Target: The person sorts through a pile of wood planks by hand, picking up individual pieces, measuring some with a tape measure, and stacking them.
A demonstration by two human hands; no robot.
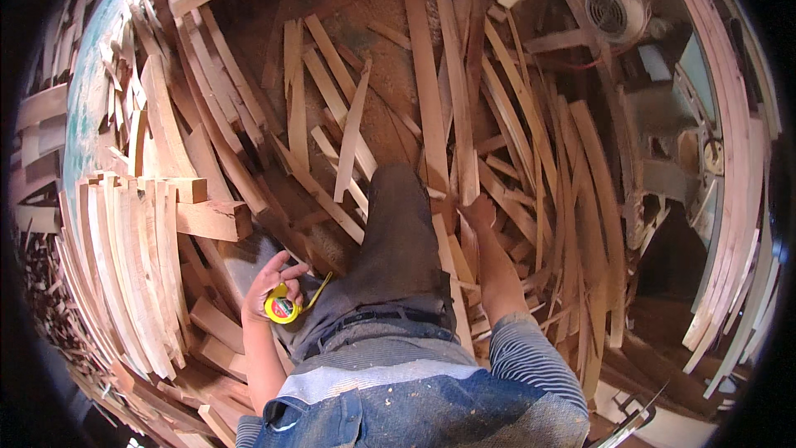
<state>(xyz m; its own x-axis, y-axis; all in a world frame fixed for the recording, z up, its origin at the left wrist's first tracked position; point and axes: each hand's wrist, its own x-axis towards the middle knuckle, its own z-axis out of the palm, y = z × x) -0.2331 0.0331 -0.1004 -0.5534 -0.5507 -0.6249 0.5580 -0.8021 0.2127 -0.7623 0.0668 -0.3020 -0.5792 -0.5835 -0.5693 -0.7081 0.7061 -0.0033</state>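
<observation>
Beside my left thigh, my left hand holds a yellow tape measure with a red and green label. A short length of its yellow blade sticks out toward my lap, and some fingers stand away from the case. My right hand is lowered beyond my right knee, closed at the near end of a long wooden plank. That plank slopes away from me toward the far side. Its fingers are partly hidden by the wood. Another long plank lies just left of it.
Loose wooden strips lie scattered on the dusty floor ahead. Stacked pale slats and a thick wood block stand at the left. Long boards lean at the right, with a round grilled machine part at the far right.
</observation>
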